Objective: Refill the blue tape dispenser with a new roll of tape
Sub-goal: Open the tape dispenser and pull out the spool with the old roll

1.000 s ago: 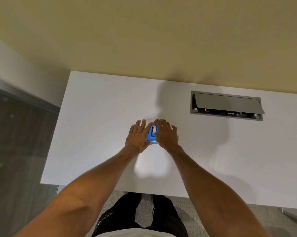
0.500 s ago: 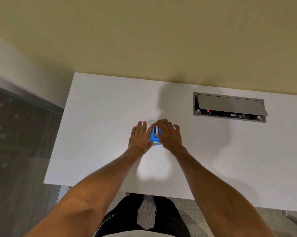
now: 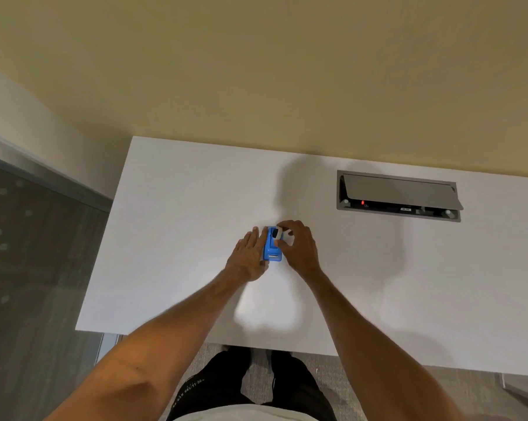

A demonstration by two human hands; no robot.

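Observation:
A small blue tape dispenser (image 3: 271, 250) lies on the white desk (image 3: 180, 238), near its middle. My left hand (image 3: 248, 256) rests flat against the dispenser's left side, thumb at its near end. My right hand (image 3: 299, 247) is on the right side, its fingertips pinching a white tape roll (image 3: 277, 233) at the dispenser's far end. The roll sits partly in the dispenser; how deep it sits is hidden by my fingers.
A grey cable box (image 3: 398, 196) with its lid up is set into the desk at the back right. A yellow wall runs behind the desk. The desk's left edge drops to a grey floor (image 3: 28, 284). My legs show under the near edge.
My right hand has shifted slightly right and lifted its fingers, so the white roll and more of the blue dispenser now show. My left hand stays against the dispenser.

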